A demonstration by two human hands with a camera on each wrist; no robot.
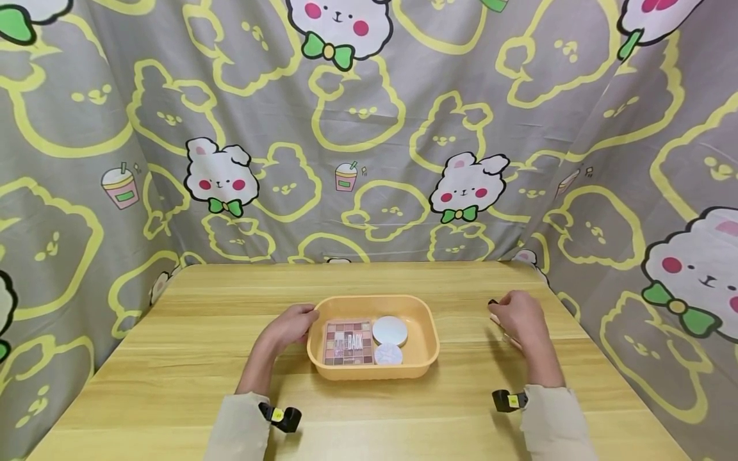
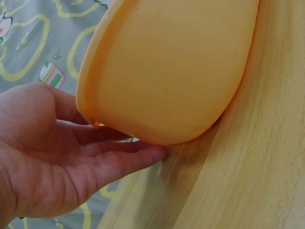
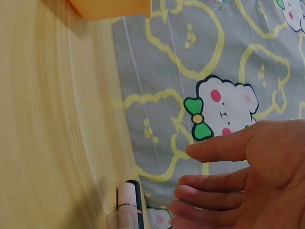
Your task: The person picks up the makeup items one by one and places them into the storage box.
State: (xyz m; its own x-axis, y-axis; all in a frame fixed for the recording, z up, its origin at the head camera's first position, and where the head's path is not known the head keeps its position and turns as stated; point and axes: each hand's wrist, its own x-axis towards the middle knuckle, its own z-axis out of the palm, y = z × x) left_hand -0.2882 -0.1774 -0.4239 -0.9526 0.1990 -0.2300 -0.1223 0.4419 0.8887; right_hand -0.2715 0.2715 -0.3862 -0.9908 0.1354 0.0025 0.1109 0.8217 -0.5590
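Note:
A yellow plastic basket [image 1: 375, 372] stands in the middle of the wooden table. My left hand [image 1: 290, 325] grips its left end, thumb at the rim and fingers along the outer wall. Inside lie an eyeshadow palette [image 1: 348, 344], a white round compact [image 1: 389, 330] and a smaller pale round case [image 1: 389, 355]. To the right of the basket, my right hand [image 1: 523, 318] is beside slim cosmetic tubes on the table, partly hidden by it in the head view. In the right wrist view, a pink-capped tube [image 3: 127, 194] lies against a dark one [image 3: 138, 205]; the extended fingers are apart from both.
The wooden table [image 1: 190, 333] runs back to a grey curtain [image 1: 403, 128] with yellow and white rabbit prints, which also hangs on both sides. A black wrist camera [image 1: 285, 419] sits on the left sleeve, another camera [image 1: 508, 401] on the right.

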